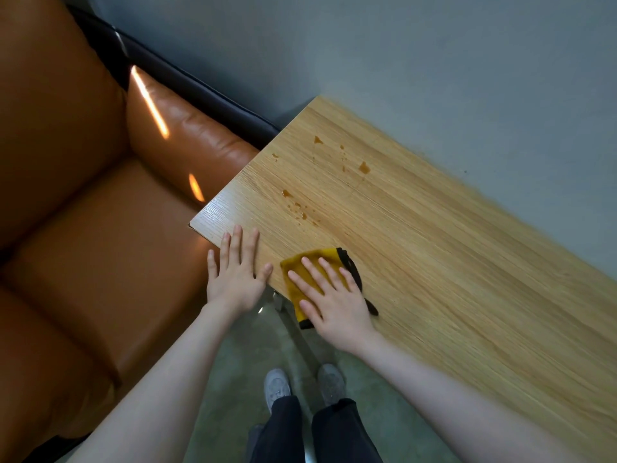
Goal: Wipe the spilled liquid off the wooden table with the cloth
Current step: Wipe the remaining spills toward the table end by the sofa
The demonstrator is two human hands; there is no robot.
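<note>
Forearms: two bare arms reach forward from the bottom of the view, nearest the camera.
Right hand (329,295): lies flat, fingers straight and spread, pressing down on the cloth.
Cloth (300,267): mustard yellow with a black edge, folded, lying at the table's near edge under the right hand; one corner hangs just over the edge.
Spilled liquid (364,167): amber drops and small puddles scattered on the tabletop beyond the cloth, well apart from it.
Wooden table (450,262): light wood grain.
Left hand (235,270): flat, fingers straight, resting on the table's near corner, beside the cloth and not touching it.
Writing: none readable.
Sofa (83,195): orange-brown leather, left of the table.
Shoes (277,387): grey, on a greenish floor, below dark trousers.
</note>
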